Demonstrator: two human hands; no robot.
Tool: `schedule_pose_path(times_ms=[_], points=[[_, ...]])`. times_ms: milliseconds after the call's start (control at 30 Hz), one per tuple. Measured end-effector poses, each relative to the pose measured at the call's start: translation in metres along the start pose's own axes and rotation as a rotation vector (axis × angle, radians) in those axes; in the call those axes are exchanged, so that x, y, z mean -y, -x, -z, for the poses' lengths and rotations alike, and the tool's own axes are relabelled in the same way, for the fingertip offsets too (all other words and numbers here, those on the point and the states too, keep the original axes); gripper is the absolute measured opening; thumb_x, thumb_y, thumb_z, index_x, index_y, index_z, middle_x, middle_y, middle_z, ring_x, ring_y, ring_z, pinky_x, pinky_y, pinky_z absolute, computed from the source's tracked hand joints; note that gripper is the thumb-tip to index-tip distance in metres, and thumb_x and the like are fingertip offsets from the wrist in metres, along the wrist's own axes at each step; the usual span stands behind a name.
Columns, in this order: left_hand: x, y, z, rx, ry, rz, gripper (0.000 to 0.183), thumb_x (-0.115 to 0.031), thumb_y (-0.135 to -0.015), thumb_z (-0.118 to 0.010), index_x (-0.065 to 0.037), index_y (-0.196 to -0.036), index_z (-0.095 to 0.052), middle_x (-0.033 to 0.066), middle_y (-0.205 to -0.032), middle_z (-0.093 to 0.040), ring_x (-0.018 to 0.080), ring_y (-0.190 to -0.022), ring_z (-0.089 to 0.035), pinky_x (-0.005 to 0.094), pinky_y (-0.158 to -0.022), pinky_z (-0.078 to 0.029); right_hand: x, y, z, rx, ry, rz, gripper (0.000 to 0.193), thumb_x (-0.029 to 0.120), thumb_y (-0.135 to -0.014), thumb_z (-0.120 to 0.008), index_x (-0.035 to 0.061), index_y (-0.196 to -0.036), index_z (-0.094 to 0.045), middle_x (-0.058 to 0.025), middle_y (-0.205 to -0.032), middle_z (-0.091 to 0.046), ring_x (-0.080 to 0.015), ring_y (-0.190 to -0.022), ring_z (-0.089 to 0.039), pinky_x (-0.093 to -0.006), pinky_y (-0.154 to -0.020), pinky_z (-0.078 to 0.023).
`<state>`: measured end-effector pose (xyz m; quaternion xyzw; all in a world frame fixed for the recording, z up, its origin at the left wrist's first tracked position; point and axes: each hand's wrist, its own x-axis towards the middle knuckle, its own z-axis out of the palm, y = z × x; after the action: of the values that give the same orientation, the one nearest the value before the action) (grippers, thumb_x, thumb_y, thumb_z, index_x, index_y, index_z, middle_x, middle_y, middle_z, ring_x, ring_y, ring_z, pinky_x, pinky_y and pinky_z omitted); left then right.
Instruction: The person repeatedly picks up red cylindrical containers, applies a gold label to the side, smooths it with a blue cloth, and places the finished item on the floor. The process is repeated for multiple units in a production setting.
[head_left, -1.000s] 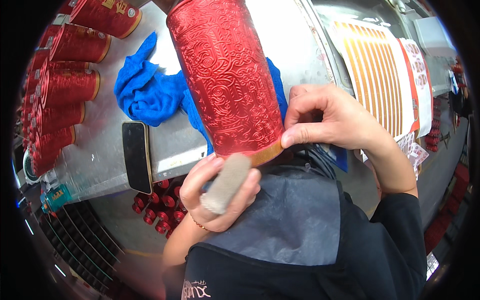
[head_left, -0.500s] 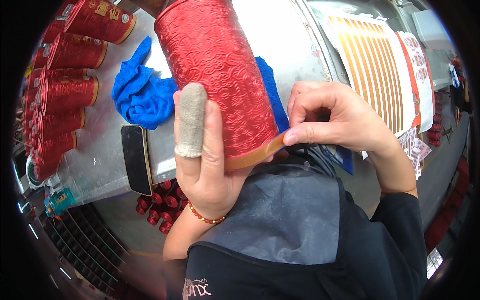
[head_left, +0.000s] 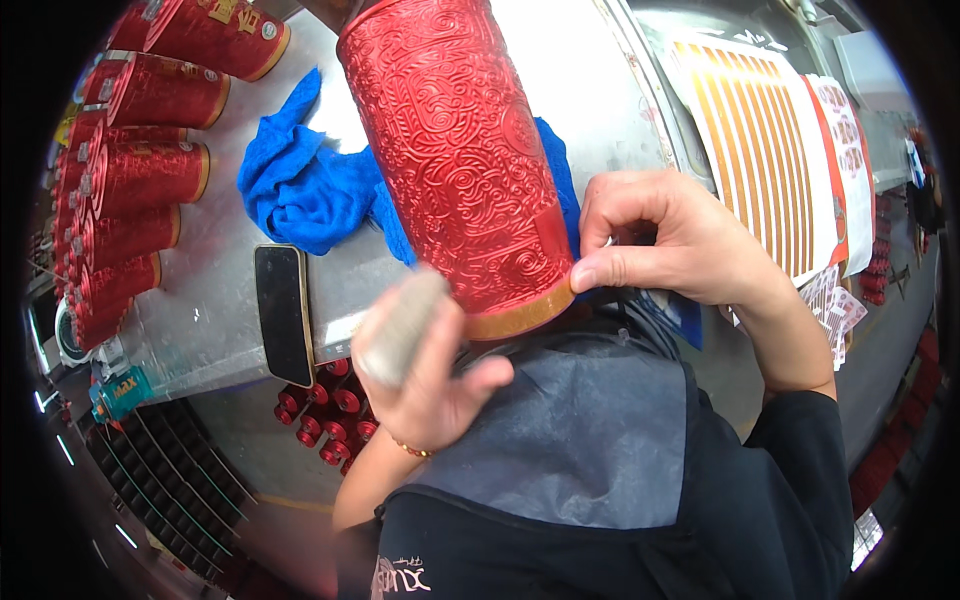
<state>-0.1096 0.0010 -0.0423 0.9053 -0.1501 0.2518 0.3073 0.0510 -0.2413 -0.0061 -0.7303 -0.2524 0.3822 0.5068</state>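
Note:
A tall red embossed cylinder (head_left: 450,150) leans toward me over the table edge. A gold strip (head_left: 520,318) runs around its near rim. My right hand (head_left: 680,240) pinches the strip's end against the rim at the cylinder's lower right, thumb and forefinger together. My left hand (head_left: 425,385) is blurred just below the rim's left side. Its forefinger is wrapped in grey tape, its fingers are apart, and it holds nothing.
A blue cloth (head_left: 300,185) lies under the cylinder on the metal table (head_left: 200,300). A dark phone (head_left: 283,315) lies at the table edge. Several red cylinders (head_left: 150,170) lie in a row at left. A sheet of gold strips (head_left: 760,130) is at right. Small red caps (head_left: 325,410) sit below.
My left hand rose to lay its taped finger on the cylinder, then slid back down below the rim. My right hand drew the gold strip's end in against the rim.

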Motion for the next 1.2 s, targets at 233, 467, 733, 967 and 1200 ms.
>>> schedule_pose_path(times_ms=[233,467,733,967,1200], points=[[-0.020,-0.034,-0.009,0.007,-0.192,-0.321,0.021,-0.021,-0.082,-0.082,-0.018,-0.103,-0.084,0.0036,-0.112,-0.068,0.0240,-0.112,-0.058,0.0371,-0.084,-0.057,0.009,0.001,-0.001,0.029,-0.006,-0.097,0.026,0.019,-0.087,-0.086,0.0006,-0.081,-0.069,-0.0026,-0.082,-0.062,-0.0127,-0.079,-0.059,-0.0281,-0.071,-0.045],[-0.009,-0.054,-0.028,-0.031,-0.145,-0.038,0.071,-0.033,-0.077,-0.089,-0.001,-0.136,-0.064,0.0214,-0.143,-0.058,0.0460,-0.135,-0.051,0.0516,-0.109,-0.048,0.015,0.009,0.002,0.018,-0.052,-0.121,0.023,0.019,-0.089,-0.084,0.0007,-0.084,-0.072,-0.0009,-0.077,-0.066,-0.0095,-0.074,-0.059,-0.0265,-0.067,-0.045],[-0.008,-0.049,-0.023,-0.042,-0.036,0.082,0.101,-0.035,-0.067,-0.096,0.009,-0.146,-0.052,0.0338,-0.151,-0.049,0.0505,-0.141,-0.047,0.0526,-0.114,-0.045,0.007,0.010,0.001,0.009,-0.112,-0.073,0.021,0.018,-0.090,-0.084,0.0008,-0.085,-0.073,-0.0002,-0.077,-0.066,-0.0088,-0.073,-0.059,-0.0261,-0.067,-0.045],[-0.002,-0.044,-0.018,-0.021,0.044,0.086,0.113,-0.034,-0.064,-0.098,0.011,-0.152,-0.042,0.0363,-0.154,-0.043,0.0478,-0.141,-0.048,0.0494,-0.116,-0.043,0.012,0.006,0.002,0.047,-0.051,-0.119,0.021,0.019,-0.090,-0.084,0.0011,-0.084,-0.073,-0.0004,-0.076,-0.065,-0.0091,-0.073,-0.058,-0.0265,-0.067,-0.045],[0.010,-0.023,-0.016,0.025,0.082,0.155,0.115,-0.045,-0.076,-0.090,0.014,-0.156,-0.032,0.0349,-0.156,-0.042,0.0483,-0.142,-0.047,0.0492,-0.118,-0.038,0.012,0.004,0.000,0.048,-0.053,-0.093,0.021,0.018,-0.091,-0.083,0.0003,-0.086,-0.072,0.0001,-0.077,-0.065,-0.0084,-0.074,-0.059,-0.0258,-0.069,-0.047]])
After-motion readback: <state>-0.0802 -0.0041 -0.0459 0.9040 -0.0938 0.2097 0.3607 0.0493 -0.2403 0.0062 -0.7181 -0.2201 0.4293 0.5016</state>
